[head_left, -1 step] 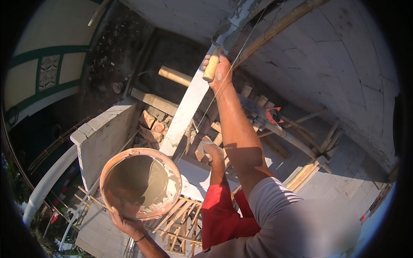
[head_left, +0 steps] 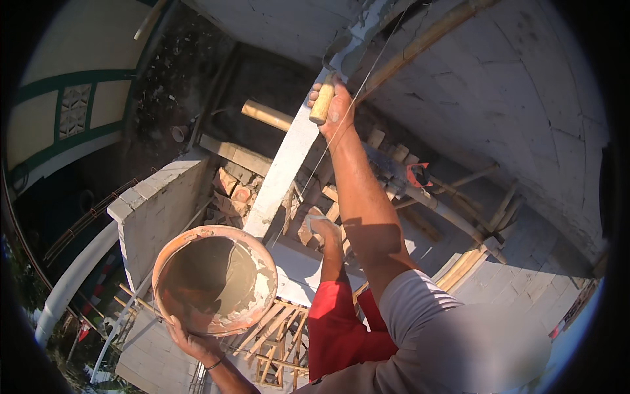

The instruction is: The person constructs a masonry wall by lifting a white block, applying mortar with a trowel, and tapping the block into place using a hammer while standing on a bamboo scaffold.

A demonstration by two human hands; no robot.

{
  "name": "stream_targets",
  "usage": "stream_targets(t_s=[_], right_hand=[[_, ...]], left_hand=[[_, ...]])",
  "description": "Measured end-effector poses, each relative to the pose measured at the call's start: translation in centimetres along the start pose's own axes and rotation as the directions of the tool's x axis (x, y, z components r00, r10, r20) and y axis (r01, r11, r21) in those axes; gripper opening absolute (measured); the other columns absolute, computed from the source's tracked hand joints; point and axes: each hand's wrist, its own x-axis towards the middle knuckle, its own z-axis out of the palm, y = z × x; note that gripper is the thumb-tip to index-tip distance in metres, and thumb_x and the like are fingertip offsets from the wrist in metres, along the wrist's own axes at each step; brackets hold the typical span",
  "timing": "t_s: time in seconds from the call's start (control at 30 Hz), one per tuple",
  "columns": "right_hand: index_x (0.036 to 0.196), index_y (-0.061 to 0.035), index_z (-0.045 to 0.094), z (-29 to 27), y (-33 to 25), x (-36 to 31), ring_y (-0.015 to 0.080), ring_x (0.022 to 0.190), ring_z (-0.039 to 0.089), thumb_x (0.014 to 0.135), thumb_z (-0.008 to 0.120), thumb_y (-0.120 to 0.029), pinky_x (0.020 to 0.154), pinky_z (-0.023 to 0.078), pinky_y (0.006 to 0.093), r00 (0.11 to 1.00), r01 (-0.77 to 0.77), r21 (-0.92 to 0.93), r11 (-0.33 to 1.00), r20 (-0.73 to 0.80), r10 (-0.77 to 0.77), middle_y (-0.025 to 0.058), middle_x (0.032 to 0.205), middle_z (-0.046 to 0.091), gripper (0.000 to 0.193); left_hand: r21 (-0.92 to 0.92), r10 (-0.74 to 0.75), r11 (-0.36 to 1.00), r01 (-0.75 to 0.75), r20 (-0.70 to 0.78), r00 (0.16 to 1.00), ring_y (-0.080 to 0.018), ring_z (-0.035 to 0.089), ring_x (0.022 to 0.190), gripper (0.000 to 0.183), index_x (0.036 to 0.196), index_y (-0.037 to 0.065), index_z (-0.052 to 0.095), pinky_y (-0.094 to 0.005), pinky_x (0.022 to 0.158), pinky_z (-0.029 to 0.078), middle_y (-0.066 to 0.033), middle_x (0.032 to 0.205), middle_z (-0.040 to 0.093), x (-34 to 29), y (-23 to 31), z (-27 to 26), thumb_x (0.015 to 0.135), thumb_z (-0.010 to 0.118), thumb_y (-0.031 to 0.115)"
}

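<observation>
My left hand (head_left: 193, 343) grips the lower rim of an orange bucket (head_left: 161, 262), which is tilted so that its inside shows. Wet grey mortar (head_left: 210, 276) lies in the bucket and is smeared over its inner right side. At arm's length ahead, my right hand (head_left: 341, 111) is closed around the wooden handle of a trowel (head_left: 322, 104). The curved metal neck shows beyond the fist; the blade is hard to make out against the mortar. Trowel and hand are over the narrow top of a pale block wall (head_left: 283, 172), where grey mortar (head_left: 354, 49) is spread at the far end.
A taut string (head_left: 369, 75) runs beside the wall top. One bamboo pole (head_left: 426, 46) slants at upper right, and another bamboo piece (head_left: 266, 116) juts out left of the wall. Below are broken blocks, timber and a bamboo rack (head_left: 279, 335). A low block wall (head_left: 157, 213) stands left.
</observation>
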Motion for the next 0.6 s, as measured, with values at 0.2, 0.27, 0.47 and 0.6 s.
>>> stream_targets(t_s=[0.2, 0.27, 0.47, 0.6], right_hand=[[0.102, -0.0033, 0.054, -1.2, 1.2, -2.8, 0.0213, 0.064, 0.061, 0.096, 0.059, -0.045, 0.054, 0.052, 0.0338, 1.0, 0.013, 0.05, 0.999, -0.006, -0.013, 0.0114, 0.082, 0.058, 0.042], [0.103, -0.0033, 0.054, -1.4, 1.2, -2.9, 0.0213, 0.064, 0.062, 0.095, 0.062, -0.045, 0.053, 0.052, 0.0341, 1.0, 0.023, 0.059, 0.998, -0.01, -0.022, 0.0119, 0.082, 0.058, 0.043], [0.107, -0.0059, 0.053, -1.2, 1.6, -4.2, 0.0203, 0.066, 0.06, 0.095, 0.062, -0.047, 0.054, 0.052, 0.033, 0.998, 0.011, 0.068, 0.998, 0.054, -0.015, 0.0102, 0.084, 0.057, 0.043], [0.11, -0.0086, 0.053, -2.0, 1.7, -5.1, 0.0194, 0.068, 0.058, 0.095, 0.063, -0.046, 0.056, 0.049, 0.031, 0.997, -0.022, 0.06, 0.998, 0.077, 0.017, 0.0083, 0.086, 0.056, 0.042]], left_hand=[[0.016, 0.002, 1.0, -0.002, -0.028, 1.0, -0.0278, 0.056, 0.117, 0.051, 0.138, -0.003, 0.047, -0.0411, 0.098, 0.046, -0.0161, 0.129, 0.055, 0.1, -0.5, -0.4, 0.097, 0.058, 0.026], [0.005, -0.008, 1.0, 0.008, -0.031, 0.999, -0.0274, 0.056, 0.116, 0.049, 0.135, -0.004, 0.049, -0.0406, 0.098, 0.046, -0.0159, 0.127, 0.056, 0.1, -0.4, -0.2, 0.097, 0.058, 0.026], [0.011, -0.001, 1.0, 0.001, -0.051, 0.999, -0.0272, 0.056, 0.115, 0.045, 0.13, -0.004, 0.051, -0.0408, 0.098, 0.046, -0.0158, 0.126, 0.056, -0.1, -0.5, 0.1, 0.097, 0.058, 0.025], [0.0, -0.016, 1.0, 0.016, -0.035, 0.999, -0.027, 0.056, 0.115, 0.044, 0.13, -0.004, 0.052, -0.0407, 0.099, 0.046, -0.0162, 0.126, 0.056, -0.3, -0.6, -0.1, 0.097, 0.058, 0.025]])
